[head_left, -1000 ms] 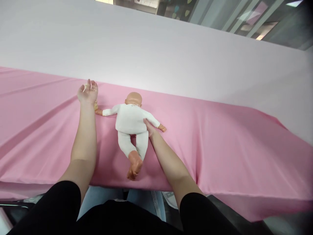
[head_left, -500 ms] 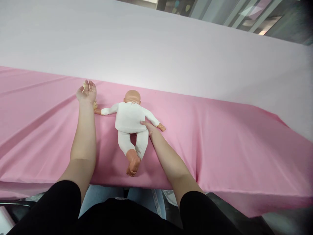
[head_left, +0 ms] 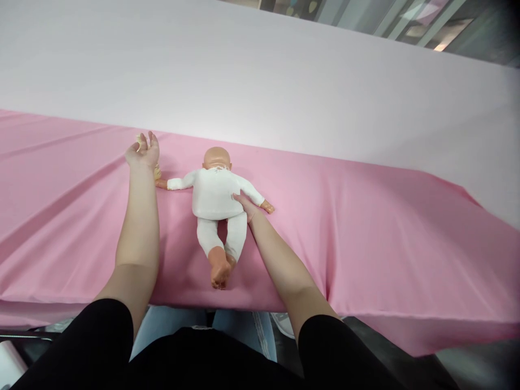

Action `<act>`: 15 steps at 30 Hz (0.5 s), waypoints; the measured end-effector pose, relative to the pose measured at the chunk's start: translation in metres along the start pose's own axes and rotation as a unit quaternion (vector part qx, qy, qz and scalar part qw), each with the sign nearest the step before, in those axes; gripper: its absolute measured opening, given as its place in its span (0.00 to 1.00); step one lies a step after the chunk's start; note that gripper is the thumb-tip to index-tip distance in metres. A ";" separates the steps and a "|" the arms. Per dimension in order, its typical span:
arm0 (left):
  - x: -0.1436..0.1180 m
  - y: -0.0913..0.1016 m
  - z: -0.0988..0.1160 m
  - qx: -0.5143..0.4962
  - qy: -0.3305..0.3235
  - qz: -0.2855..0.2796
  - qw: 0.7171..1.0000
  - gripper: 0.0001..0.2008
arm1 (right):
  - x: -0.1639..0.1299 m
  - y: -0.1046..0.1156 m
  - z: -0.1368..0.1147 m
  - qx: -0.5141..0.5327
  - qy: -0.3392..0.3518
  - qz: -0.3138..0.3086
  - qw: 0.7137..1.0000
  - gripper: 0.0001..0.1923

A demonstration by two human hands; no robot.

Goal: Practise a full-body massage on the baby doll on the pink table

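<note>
1 doll [head_left: 214,194] — 2 hands [head_left: 143,157] — 1 cloth [head_left: 377,244], 2 sleeves [head_left: 95,341].

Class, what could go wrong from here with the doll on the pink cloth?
The doll lies with its feet close to the near edge, so they might slip off if pulled back. The right hand touches it at one side, so it could twist. Creases in the pink cloth could bunch underneath.

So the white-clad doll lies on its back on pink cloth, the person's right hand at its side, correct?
No, not on its back: the head view shows the doll face down on pink cloth, the right hand at its side.
</note>
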State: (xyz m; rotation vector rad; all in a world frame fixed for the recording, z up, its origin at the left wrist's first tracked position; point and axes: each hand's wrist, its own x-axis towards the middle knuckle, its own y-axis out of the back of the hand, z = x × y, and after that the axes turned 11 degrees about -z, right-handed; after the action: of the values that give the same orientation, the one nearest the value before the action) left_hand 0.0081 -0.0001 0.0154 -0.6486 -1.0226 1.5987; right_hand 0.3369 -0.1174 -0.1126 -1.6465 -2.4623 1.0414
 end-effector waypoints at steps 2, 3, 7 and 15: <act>-0.007 -0.011 0.001 0.028 0.004 -0.034 0.999 0.18 | 0.001 0.001 0.000 -0.019 -0.008 0.005 1.000 0.12; -0.012 -0.018 0.000 0.041 0.005 -0.059 0.997 0.16 | 0.001 0.002 0.001 -0.027 -0.010 0.004 1.000 0.13; -0.039 -0.044 -0.009 0.035 0.023 -0.114 0.993 0.17 | 0.003 0.000 0.002 -0.032 0.000 -0.026 0.999 0.20; -0.061 -0.054 -0.077 0.158 0.069 -0.224 0.959 0.12 | 0.010 -0.001 0.005 -0.035 0.018 -0.034 0.999 0.24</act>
State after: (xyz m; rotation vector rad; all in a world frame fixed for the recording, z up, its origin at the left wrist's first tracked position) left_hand 0.1152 -0.0333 0.0193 -0.2775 -0.7240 1.2584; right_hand 0.3298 -0.1123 -0.1198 -1.5724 -2.5393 0.9195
